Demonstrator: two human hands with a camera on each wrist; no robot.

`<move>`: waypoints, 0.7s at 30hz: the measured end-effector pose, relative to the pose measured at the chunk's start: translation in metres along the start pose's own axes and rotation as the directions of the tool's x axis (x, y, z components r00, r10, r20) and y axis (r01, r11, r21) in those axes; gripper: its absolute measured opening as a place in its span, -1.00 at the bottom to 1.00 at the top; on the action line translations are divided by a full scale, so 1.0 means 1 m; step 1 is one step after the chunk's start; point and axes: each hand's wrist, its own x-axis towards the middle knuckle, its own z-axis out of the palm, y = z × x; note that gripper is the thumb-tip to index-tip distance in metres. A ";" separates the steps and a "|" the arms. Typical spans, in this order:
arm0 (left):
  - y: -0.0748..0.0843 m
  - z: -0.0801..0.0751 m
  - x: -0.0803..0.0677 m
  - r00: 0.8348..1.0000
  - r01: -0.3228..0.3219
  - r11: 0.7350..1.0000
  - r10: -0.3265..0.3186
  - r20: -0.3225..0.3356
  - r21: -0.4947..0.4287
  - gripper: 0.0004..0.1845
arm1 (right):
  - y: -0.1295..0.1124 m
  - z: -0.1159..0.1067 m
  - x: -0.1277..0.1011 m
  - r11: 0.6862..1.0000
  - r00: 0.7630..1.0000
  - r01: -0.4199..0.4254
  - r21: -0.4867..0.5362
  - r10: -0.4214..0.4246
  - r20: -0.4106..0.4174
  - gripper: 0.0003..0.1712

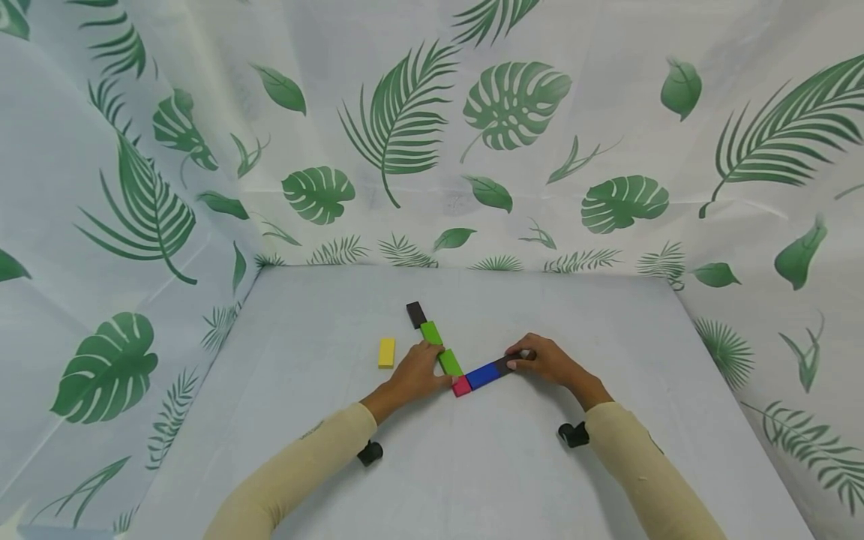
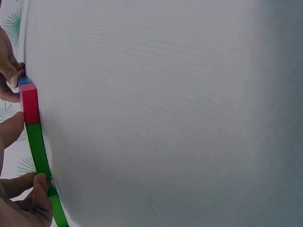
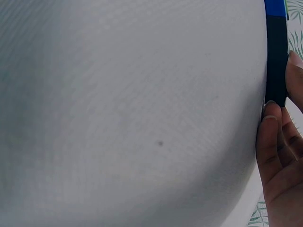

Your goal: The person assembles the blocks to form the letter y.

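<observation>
Small blocks form a bent, V-like line on the table. My left hand (image 1: 418, 372) grips the lower green block (image 1: 450, 363), thumb by the red block (image 1: 461, 386) at the corner and fingertips where it meets the upper green block (image 1: 430, 333). A black block (image 1: 415, 315) tops that arm of the line. On the other arm, a blue block (image 1: 482, 376) runs from the red one to a dark block (image 3: 276, 61). My right hand (image 1: 550, 361) pinches this dark block, with fingertips at its outer end and thumb along its side; the hand partly hides it in the head view.
A yellow block (image 1: 387, 352) lies apart, left of the line. The white table (image 1: 472, 472) ends at leaf-printed cloth walls (image 1: 432, 187) at the back and both sides. Small black wrist devices (image 1: 574, 434) hang below both sleeves.
</observation>
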 end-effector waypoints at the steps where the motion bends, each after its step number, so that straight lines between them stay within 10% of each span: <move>1: 0.000 0.000 0.000 1.000 0.001 1.000 -0.001 0.002 -0.002 -0.28 | 0.000 0.000 0.000 1.000 1.000 0.001 0.001 -0.001 -0.001 -0.68; 21: -0.036 -0.029 0.008 0.978 -0.143 0.984 0.123 -0.169 -0.111 -0.51 | -0.001 0.003 0.002 1.000 1.000 0.016 -0.001 -0.016 -0.009 -0.69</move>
